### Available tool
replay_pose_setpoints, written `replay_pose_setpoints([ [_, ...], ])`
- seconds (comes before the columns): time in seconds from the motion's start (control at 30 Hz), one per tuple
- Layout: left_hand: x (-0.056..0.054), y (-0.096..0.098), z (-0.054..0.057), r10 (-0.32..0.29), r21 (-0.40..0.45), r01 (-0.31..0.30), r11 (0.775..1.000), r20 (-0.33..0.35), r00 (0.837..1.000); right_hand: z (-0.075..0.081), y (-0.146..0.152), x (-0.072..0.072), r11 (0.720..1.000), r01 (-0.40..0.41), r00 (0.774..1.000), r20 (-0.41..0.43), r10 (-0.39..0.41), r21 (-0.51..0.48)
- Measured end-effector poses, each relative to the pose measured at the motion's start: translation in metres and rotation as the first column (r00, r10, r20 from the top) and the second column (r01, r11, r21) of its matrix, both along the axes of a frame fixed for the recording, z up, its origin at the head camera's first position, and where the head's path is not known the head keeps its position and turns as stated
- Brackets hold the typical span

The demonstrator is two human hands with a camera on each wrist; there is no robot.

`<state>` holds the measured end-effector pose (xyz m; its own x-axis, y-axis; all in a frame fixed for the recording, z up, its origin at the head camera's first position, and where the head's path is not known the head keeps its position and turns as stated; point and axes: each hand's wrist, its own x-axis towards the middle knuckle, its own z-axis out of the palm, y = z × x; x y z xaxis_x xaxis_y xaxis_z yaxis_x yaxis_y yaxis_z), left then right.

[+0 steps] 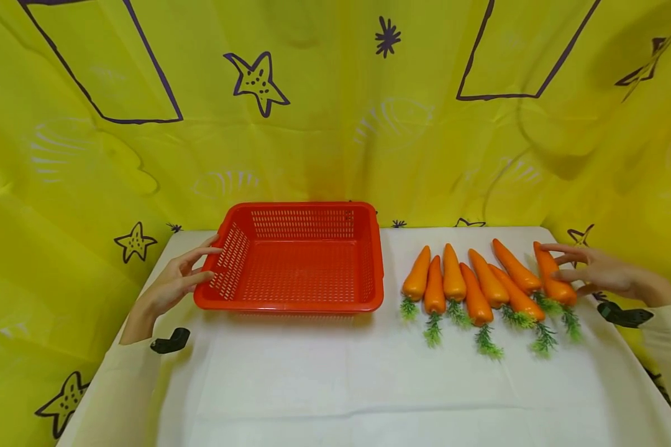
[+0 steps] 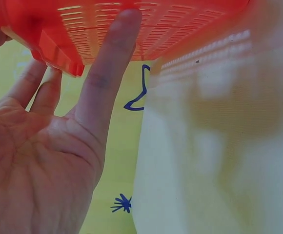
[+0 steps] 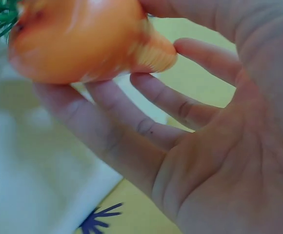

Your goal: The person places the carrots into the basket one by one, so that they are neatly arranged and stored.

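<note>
Head view: red rectangular perforated plastic basket (image 1: 287,305) stands on the white-cloth-covered counter (image 1: 346,379); all eight carrots lie outside it, to its right. My reading: work at its very start. Done so far, as far as I can see: nothing but contact. Left: every carrot.

Hands well apart, one on each side of the basket. Left hand (image 1: 173,279): fingers spread, mostly straight, touching the basket's left rim and slotted side, not wrapped round it. Right hand (image 1: 609,273), far to the basket's right: thumb and fingers set round the outermost glossy orange tapered carrot (image 1: 545,267), light hold by the look of it. Cannot tell whether that carrot bears on the cloth or is slightly raised.

Seven other glossy orange carrots (image 1: 477,298) spread between basket and right hand, tips away from me, feathery green tops (image 1: 488,344) toward me; several touch or nearly so.

Edges: basket's back rim sits near the counter's far edge, yellow printed curtain (image 1: 341,149) just behind. Right-hand counter edge close beyond the outermost carrot. Narrow strip of cloth between basket and nearest carrot. Most room: broad stretch in front of the basket, one crease across it.
</note>
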<state>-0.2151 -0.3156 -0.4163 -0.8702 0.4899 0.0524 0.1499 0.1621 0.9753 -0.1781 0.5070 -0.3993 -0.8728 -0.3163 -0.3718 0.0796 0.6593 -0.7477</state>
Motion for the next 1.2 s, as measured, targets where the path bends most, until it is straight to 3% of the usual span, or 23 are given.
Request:
replay_pose_setpoints([
  [0.43,-0.004,-0.002,-0.002,0.002,0.019,-0.002,1.0,0.024,1.0,0.056,-0.035,0.0,1.0,0.022,0.985,-0.171,-0.02,0.014],
  [0.7,-0.003,-0.005,-0.004,0.015,0.003,-0.015,1.0,0.039,0.999,0.091,-0.063,-0.003,0.994,0.039,0.98,-0.198,-0.018,0.101],
  [1.0,-0.002,-0.006,-0.004,-0.011,0.014,0.011,1.0,0.051,0.999,0.107,-0.089,-0.005,0.998,0.018,0.98,-0.198,-0.007,0.054],
  [1.2,-0.003,-0.005,-0.004,0.01,0.008,-0.011,1.0,0.05,0.999,0.112,-0.111,-0.012,0.998,0.003,0.978,-0.208,0.009,0.06],
])
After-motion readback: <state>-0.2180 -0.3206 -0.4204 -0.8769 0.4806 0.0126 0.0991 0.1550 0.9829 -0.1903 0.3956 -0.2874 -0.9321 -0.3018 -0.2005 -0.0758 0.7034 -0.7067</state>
